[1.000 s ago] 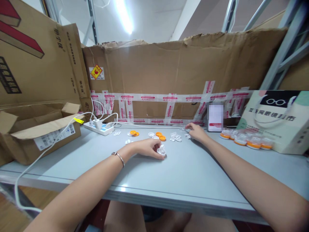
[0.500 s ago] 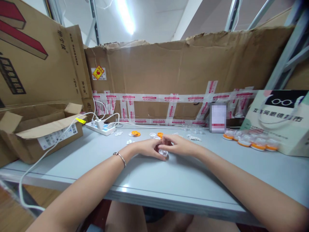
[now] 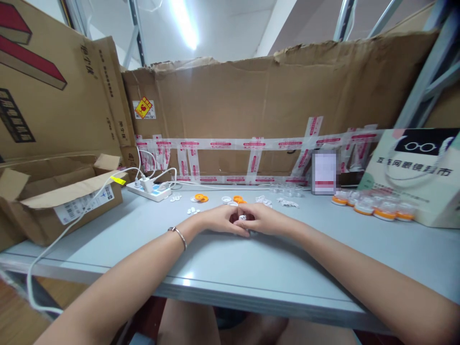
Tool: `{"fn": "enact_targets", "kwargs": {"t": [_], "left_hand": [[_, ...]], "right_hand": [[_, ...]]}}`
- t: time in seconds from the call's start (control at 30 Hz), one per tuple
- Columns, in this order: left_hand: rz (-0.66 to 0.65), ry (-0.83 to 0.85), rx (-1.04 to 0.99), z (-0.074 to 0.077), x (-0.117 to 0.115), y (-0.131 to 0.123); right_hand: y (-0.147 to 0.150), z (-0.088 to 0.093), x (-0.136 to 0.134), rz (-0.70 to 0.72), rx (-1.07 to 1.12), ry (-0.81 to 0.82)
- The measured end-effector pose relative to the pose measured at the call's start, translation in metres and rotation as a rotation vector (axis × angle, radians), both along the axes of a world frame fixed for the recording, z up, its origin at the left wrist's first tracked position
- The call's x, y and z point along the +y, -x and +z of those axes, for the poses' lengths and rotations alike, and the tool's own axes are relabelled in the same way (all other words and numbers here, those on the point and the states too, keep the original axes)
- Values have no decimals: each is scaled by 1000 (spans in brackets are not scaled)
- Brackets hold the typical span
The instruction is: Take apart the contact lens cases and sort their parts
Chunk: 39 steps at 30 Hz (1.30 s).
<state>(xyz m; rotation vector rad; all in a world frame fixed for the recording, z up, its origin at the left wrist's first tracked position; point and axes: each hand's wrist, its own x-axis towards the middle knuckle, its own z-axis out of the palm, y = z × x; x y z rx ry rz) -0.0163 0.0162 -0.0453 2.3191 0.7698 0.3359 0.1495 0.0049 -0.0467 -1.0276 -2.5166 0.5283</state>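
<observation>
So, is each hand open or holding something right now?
Left hand: curled beside a small white plastic-looking piece; its grip can't be told.
Right hand: curled on the piece's other side; grip hidden too.

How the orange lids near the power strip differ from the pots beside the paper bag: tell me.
The orange lids lie flat and low; the pots stand taller, with clear tops. The lids are fewer; the pots form a larger cluster. Both show orange and rest on the table.

Free tbl [image 3: 318, 211] btwn R hand [image 3: 264, 219] & orange-based tubs [image 3: 385, 211], wht pcs [image 3: 264, 201] in way behind hand
</observation>
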Motion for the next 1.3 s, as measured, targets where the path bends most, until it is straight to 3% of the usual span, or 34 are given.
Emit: {"fn": "enact_targets", "kwargs": {"t": [0.17,0.4,0.83,1.03,1.3], "left_hand": [[2,22,-42,-4,2,-1],[-67,42,-31,-4,5,1],[-26,-9,-5,-3,6,-1],[-66,-15,-21,-7,9,0],[-73,-46,-18,-5,9,0]], "right_hand": [[3,-4,-2,-30,-31,-188],[1,1,-4,81,-126,-121],[8,-8,-5,-16,-200,-364],[7,-8,-3,102,-165,-406],[13,-12,-6,-27,-210,-496]]}}
